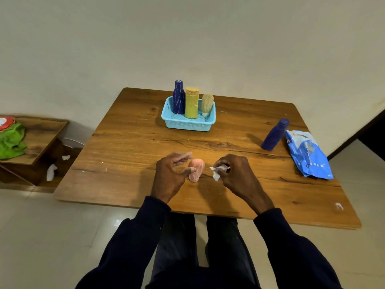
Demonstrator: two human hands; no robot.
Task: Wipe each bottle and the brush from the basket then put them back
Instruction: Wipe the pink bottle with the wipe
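wiping the small pink plastic bottle [196,170], seemingly midway
left hand [175,170] pinches it on the desk [129,142], right hand [231,172] clutches a crumpled white tissue [217,171] beside it; light blue mesh basket [187,122] beyond holds three things, dark blue bottle [275,134] outside.

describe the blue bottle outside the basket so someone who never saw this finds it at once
On the wooden table, go to its right side, where a crumpled blue packet lies. Just left of that packet stands the dark blue bottle, alone on the bare wood. The other dark blue bottle stands in the light blue basket; this one is outside it.
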